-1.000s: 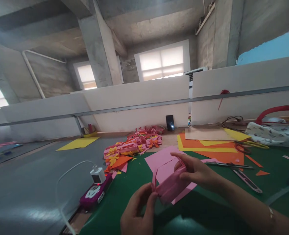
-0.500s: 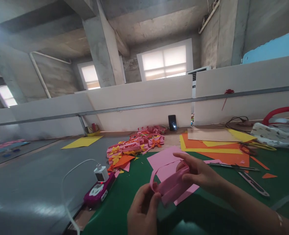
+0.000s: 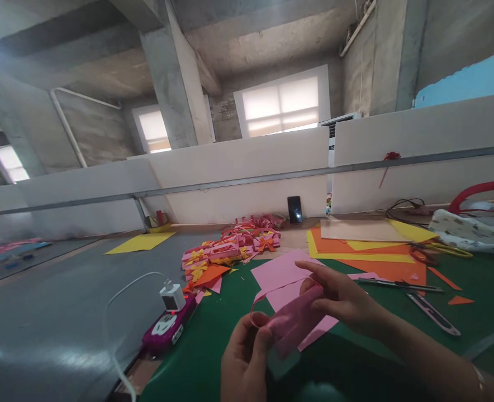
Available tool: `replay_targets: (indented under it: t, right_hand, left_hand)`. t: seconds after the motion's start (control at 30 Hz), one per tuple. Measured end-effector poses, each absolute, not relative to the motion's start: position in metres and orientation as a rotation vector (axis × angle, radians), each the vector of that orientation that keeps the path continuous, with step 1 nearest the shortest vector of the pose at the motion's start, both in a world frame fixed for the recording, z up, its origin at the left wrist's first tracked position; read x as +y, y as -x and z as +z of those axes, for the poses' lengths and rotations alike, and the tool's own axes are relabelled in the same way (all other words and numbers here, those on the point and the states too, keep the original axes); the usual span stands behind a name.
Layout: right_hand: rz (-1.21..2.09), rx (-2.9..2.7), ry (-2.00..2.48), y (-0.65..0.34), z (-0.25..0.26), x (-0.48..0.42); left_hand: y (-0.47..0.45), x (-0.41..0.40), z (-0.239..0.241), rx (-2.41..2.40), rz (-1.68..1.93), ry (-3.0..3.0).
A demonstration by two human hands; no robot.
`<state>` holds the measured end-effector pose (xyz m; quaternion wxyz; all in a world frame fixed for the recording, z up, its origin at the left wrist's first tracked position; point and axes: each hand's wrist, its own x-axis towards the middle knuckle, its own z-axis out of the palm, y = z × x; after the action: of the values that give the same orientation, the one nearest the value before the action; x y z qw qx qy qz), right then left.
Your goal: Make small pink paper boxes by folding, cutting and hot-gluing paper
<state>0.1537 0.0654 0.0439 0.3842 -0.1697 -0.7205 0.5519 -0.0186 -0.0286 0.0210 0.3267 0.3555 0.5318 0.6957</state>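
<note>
Between my two hands is a folded pink paper basket [image 3: 295, 324] with a thin strip looping up over it like a handle. My left hand [image 3: 247, 352] pinches its left end, thumb and fingers pressed together where the strip meets the body. At the other end, my right hand [image 3: 335, 296] grips the upper right corner, thumb in front and index finger stretched out above. Flat pink sheets [image 3: 280, 271] lie under and behind it on the green mat [image 3: 217, 335].
A pile of pink, orange and yellow paper pieces [image 3: 234, 245] lies behind to the left. A purple power strip [image 3: 169, 326] with a white charger [image 3: 172, 296] is at left. At right are a utility knife [image 3: 433, 314], scissors [image 3: 423, 254] and coloured sheets [image 3: 368, 251]. A phone [image 3: 294, 210] leans upright behind.
The strip's loop has turned and sunk lower at its left end, near my left fingers. My left hand has shifted slightly right; my right hand has stayed nearly still.
</note>
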Motion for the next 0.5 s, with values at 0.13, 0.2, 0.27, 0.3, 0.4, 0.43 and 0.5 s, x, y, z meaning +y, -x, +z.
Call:
replay_targets:
  t: [0.13,0.2,0.27,0.3,0.4,0.43,0.5]
  right_hand:
    - [1.373,-1.849,0.463,-0.153,0.043,0.065]
    - [1.363,-1.867,0.463,-0.153,0.041,0.064]
    - [1.325,-1.864,0.446,-0.152,0.04,0.063]
    - [1.284,-1.852,0.427,-0.152,0.039,0.063]
    - [1.064,-1.857,0.356,-0.151,0.04,0.059]
    - [0.981,-1.887,0.354,-0.151,0.04,0.058]
    - [0.848,-1.962,0.37,-0.15,0.041,0.055]
  left_hand:
    - [0.014,-0.03,0.02,1.334,1.873,-0.896]
    - [0.012,-0.029,0.019,1.338,1.867,-0.875]
    - [0.012,-0.028,0.018,1.367,1.87,-0.854]
    - [0.013,-0.027,0.017,1.38,1.88,-0.846]
    - [0.014,-0.024,0.018,1.384,1.916,-0.836]
    - [0.015,-0.024,0.018,1.372,1.925,-0.837]
    - [0.014,-0.023,0.018,1.332,1.937,-0.855]
